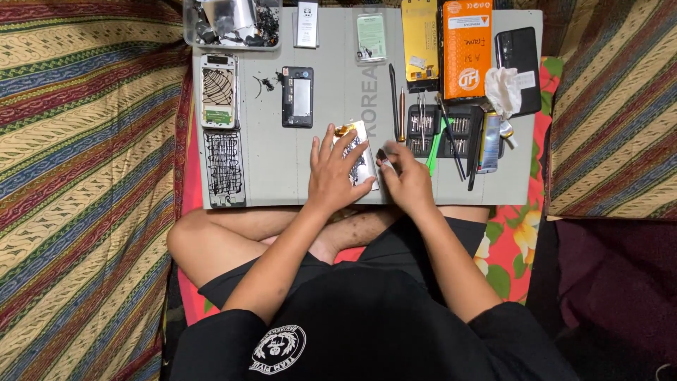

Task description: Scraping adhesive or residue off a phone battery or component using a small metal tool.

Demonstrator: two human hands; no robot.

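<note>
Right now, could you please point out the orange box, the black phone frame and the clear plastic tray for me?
orange box (467,51), head view, middle of its lid.
black phone frame (297,97), head view, its grey centre panel.
clear plastic tray (189,32), head view, its left wall.

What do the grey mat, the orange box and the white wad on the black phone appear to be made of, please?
Grey mat: likely silicone or rubber, matte, lying flat with no glare.
Orange box: seems printed card, slight sheen, crisp edges.
White wad: probably tissue or thin cloth, crumpled and soft-folded, resting on the black phone.
</note>
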